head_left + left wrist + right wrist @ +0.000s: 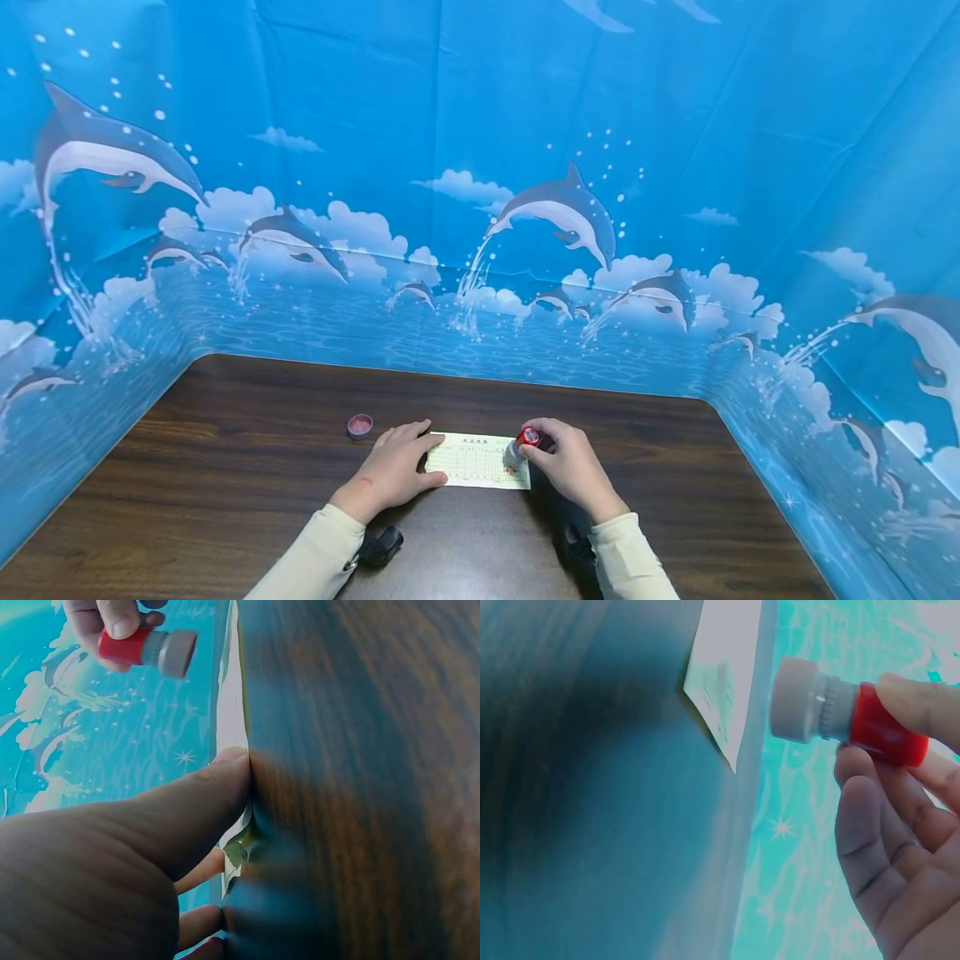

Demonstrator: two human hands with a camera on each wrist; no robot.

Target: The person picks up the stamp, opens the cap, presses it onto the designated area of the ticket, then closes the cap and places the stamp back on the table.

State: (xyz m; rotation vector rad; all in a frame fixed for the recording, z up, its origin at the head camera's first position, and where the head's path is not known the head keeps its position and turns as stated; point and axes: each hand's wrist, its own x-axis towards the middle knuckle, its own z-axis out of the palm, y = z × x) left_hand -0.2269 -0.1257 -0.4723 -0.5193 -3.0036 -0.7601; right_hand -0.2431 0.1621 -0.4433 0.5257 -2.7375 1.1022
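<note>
A pale printed form slip (472, 460) lies on the dark wooden table, with small reddish marks near its right end. My left hand (396, 471) rests at the slip's left end, fingers and thumb spread and its thumb (214, 787) pressing on the near edge. With thumb and fingers, my right hand (573, 467) pinches a stamp by its red handle (885, 727). The stamp's grey round head (795, 700) points down and is raised above the slip's right end. Its stamping face is hidden.
A small round dish (360, 427) with pinkish-red contents, like an ink pad, stands on the table (262, 467) left of the slip. A blue curtain (360, 167) printed with dolphins rises behind the table and along both sides.
</note>
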